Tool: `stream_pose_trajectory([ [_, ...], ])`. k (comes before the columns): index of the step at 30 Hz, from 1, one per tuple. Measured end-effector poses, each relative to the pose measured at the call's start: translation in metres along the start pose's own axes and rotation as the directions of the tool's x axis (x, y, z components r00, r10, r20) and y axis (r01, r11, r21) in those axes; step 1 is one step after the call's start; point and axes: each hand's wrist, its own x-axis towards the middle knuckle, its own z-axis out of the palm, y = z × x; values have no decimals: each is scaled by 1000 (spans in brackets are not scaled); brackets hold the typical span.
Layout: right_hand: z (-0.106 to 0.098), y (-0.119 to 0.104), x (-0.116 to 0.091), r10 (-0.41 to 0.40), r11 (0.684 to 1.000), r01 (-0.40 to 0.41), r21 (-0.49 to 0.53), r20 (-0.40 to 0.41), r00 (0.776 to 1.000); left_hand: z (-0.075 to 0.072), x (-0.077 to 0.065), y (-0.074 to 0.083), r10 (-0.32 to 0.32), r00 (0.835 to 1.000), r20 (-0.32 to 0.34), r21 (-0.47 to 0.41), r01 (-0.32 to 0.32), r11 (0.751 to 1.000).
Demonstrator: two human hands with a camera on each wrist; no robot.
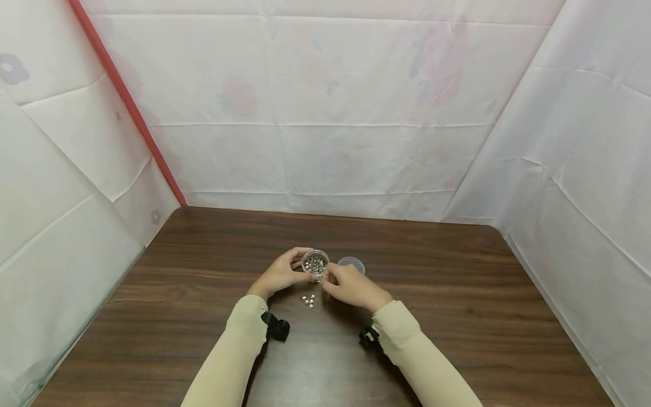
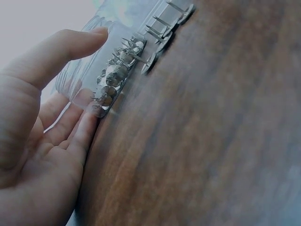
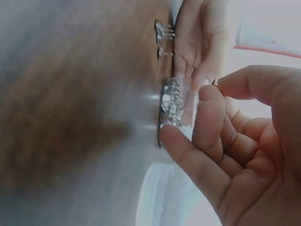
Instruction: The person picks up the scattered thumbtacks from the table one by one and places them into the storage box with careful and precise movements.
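Observation:
A clear round tub [image 1: 316,251] of silver thumbtacks stands on the table, with its top uncovered. My left hand [image 1: 281,274] holds it from the left side, the thumb at the near wall and the fingers round the far side, as the left wrist view also shows. Between thumb and index finger, my right hand [image 3: 244,136] pinches a thumbtack [image 3: 214,83]; only its point shows, close to the tub's rim. In front of the tub, several loose thumbtacks [image 1: 308,301] lie in a small group, points up in the left wrist view.
A clear round lid [image 1: 357,264] lies on the table just behind my right hand. The brown wooden table [image 1: 458,316] is bounded by white cloth walls [image 1: 366,113] at the back and both sides. A black wrist camera [image 1: 277,328] sits at the left sleeve.

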Motion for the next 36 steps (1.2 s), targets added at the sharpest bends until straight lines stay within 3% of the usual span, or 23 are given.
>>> stream_pose_trajectory([
  [7, -7, 3, 6, 35, 999, -34, 18, -63, 997, 1, 4, -12, -4, 999, -51, 12, 4, 1000],
  [16, -7, 12, 13, 88, 995, -79, 53, -218, 972, 2, 5, -15, -6, 999, -52, 22, 7, 1000],
  [36, -14, 18, 37, 134, 991, -131, 28, -143, 981, 1, 6, -16, 7, 999, -49, 16, -7, 1000],
])
